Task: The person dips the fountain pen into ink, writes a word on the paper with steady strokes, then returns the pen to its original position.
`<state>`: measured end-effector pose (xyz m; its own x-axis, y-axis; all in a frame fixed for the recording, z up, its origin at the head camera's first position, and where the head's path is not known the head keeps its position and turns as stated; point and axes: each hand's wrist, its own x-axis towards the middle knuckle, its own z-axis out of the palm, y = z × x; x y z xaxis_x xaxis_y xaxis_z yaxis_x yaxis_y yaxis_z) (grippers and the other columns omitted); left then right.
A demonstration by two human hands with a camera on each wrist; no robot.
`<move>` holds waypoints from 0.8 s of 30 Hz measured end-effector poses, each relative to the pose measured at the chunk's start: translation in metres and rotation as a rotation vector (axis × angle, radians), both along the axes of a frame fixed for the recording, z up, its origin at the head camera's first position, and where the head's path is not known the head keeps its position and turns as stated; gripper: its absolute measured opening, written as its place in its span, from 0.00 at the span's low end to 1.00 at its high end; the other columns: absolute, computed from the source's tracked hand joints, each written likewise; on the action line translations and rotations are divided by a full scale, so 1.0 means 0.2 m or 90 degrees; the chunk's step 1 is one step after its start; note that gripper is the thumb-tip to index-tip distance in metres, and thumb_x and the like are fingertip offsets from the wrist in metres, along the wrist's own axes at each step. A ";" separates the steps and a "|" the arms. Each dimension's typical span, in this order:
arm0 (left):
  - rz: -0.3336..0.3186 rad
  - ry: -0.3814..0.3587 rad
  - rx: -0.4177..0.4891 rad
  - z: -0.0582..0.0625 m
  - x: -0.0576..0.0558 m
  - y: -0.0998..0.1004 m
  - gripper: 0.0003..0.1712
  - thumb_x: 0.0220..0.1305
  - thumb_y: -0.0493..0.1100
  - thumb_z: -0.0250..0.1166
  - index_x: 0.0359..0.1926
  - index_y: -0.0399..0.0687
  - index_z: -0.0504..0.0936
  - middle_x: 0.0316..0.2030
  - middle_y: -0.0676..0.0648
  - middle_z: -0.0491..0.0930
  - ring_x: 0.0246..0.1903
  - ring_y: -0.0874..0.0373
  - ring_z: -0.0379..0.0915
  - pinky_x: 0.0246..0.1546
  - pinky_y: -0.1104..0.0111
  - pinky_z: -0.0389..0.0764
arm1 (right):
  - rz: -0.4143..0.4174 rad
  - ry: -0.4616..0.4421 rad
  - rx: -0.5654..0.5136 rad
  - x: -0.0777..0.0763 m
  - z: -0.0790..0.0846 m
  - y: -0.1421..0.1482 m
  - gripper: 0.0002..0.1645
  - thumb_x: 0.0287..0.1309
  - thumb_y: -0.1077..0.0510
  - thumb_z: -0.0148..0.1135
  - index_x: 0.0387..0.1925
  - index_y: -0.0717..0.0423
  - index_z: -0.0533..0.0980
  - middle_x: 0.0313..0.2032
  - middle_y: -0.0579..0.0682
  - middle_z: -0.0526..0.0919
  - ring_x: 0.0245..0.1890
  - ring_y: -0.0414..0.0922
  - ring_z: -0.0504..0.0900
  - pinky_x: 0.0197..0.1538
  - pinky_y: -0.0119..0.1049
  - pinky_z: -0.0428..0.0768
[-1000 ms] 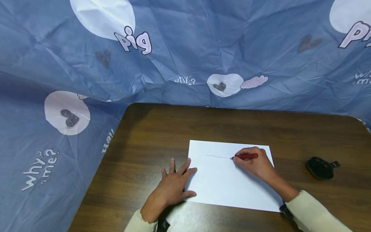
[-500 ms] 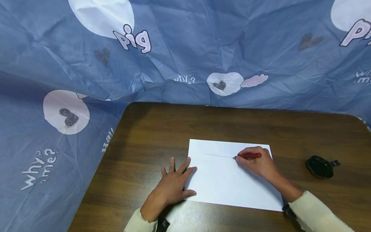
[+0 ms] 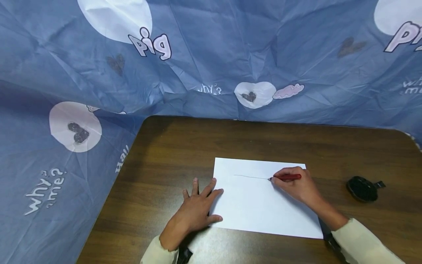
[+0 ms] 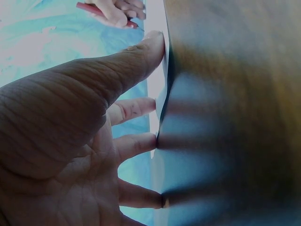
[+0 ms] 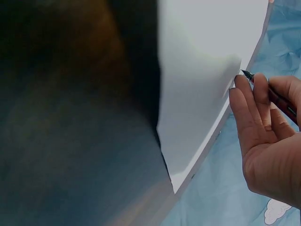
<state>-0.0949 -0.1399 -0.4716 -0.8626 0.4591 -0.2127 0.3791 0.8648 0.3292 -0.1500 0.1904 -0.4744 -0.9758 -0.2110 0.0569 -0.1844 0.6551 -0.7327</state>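
A white sheet of paper (image 3: 260,205) lies on the brown table, with one thin, nearly level line (image 3: 250,176) across its upper part. My right hand (image 3: 298,185) pinches a red pen (image 3: 288,177), its dark tip at the right end of that line. In the right wrist view the pen (image 5: 282,102) sits between thumb and fingers, its nib close over the sheet. With fingers spread, my left hand (image 3: 196,212) rests at the paper's left edge, index fingertip and thumb on the sheet. The left wrist view shows the thumb (image 4: 141,52) at the paper's edge.
A dark oval object with a small tab (image 3: 362,189) lies on the table (image 3: 184,146) to the right of the paper. Behind and to the left hangs a blue printed cloth (image 3: 197,55), close against the table's far edge.
The right hand and pen have moved a little to the right, and the drawn line has grown longer that way. The left hand has stayed in place.
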 end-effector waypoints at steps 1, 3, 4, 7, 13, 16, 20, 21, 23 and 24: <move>0.000 -0.001 0.001 0.00 0.00 0.00 0.44 0.58 0.63 0.70 0.72 0.56 0.66 0.76 0.42 0.54 0.67 0.17 0.43 0.51 0.23 0.58 | -0.001 -0.001 -0.002 0.00 0.00 0.00 0.09 0.55 0.61 0.73 0.38 0.59 0.87 0.35 0.52 0.88 0.35 0.47 0.85 0.33 0.30 0.80; -0.001 -0.003 0.002 0.00 0.00 0.00 0.44 0.58 0.63 0.70 0.72 0.55 0.66 0.76 0.42 0.54 0.67 0.17 0.43 0.51 0.23 0.58 | -0.004 -0.001 -0.009 0.00 -0.01 0.01 0.09 0.55 0.61 0.74 0.38 0.59 0.87 0.35 0.51 0.88 0.34 0.47 0.85 0.32 0.30 0.80; -0.001 -0.003 0.002 0.00 0.00 0.00 0.44 0.58 0.63 0.70 0.72 0.55 0.66 0.76 0.42 0.54 0.67 0.17 0.43 0.51 0.23 0.58 | -0.006 0.000 -0.011 0.00 -0.01 0.01 0.09 0.55 0.61 0.74 0.38 0.59 0.87 0.35 0.51 0.88 0.34 0.47 0.84 0.32 0.30 0.80; 0.000 -0.002 0.004 0.00 0.00 0.00 0.44 0.58 0.63 0.70 0.72 0.55 0.66 0.76 0.42 0.54 0.67 0.17 0.43 0.51 0.23 0.58 | -0.013 0.006 -0.020 0.01 -0.02 0.03 0.09 0.54 0.61 0.74 0.38 0.60 0.87 0.34 0.52 0.88 0.33 0.46 0.84 0.33 0.30 0.80; 0.000 0.000 0.008 0.01 0.00 0.00 0.44 0.58 0.63 0.70 0.72 0.55 0.66 0.76 0.42 0.54 0.67 0.17 0.43 0.51 0.23 0.58 | -0.034 -0.007 -0.009 0.02 -0.01 0.09 0.10 0.55 0.61 0.73 0.40 0.61 0.86 0.36 0.53 0.88 0.35 0.48 0.83 0.35 0.28 0.80; 0.000 0.000 0.010 0.01 0.00 0.00 0.44 0.58 0.62 0.70 0.72 0.55 0.66 0.76 0.42 0.54 0.67 0.17 0.43 0.51 0.23 0.58 | -0.039 -0.011 -0.003 0.02 -0.01 0.11 0.11 0.56 0.61 0.73 0.41 0.61 0.86 0.37 0.54 0.87 0.36 0.49 0.83 0.36 0.27 0.80; 0.000 0.004 0.009 0.01 0.00 0.00 0.44 0.58 0.63 0.70 0.72 0.55 0.66 0.76 0.43 0.54 0.68 0.18 0.43 0.51 0.23 0.58 | -0.042 -0.010 0.004 0.03 0.00 0.12 0.11 0.56 0.61 0.73 0.41 0.61 0.86 0.37 0.55 0.87 0.36 0.48 0.83 0.36 0.27 0.80; 0.000 0.005 0.009 0.01 0.00 0.00 0.44 0.58 0.63 0.70 0.72 0.55 0.66 0.76 0.43 0.54 0.68 0.18 0.43 0.51 0.23 0.58 | -0.042 -0.011 0.006 0.03 0.00 0.12 0.11 0.56 0.61 0.73 0.41 0.61 0.86 0.37 0.55 0.87 0.36 0.48 0.82 0.36 0.27 0.80; 0.001 0.006 0.010 0.01 0.00 0.00 0.44 0.59 0.62 0.70 0.72 0.55 0.66 0.76 0.43 0.54 0.68 0.18 0.43 0.51 0.23 0.58 | -0.043 -0.014 0.010 0.03 0.01 0.12 0.11 0.56 0.60 0.73 0.41 0.61 0.86 0.37 0.55 0.87 0.35 0.48 0.82 0.35 0.28 0.79; 0.000 0.006 0.011 0.01 0.00 0.00 0.44 0.59 0.62 0.70 0.72 0.55 0.66 0.76 0.43 0.54 0.68 0.18 0.42 0.51 0.23 0.57 | -0.042 -0.016 0.011 0.03 0.01 0.12 0.11 0.56 0.60 0.73 0.41 0.61 0.86 0.37 0.55 0.87 0.35 0.47 0.81 0.35 0.28 0.79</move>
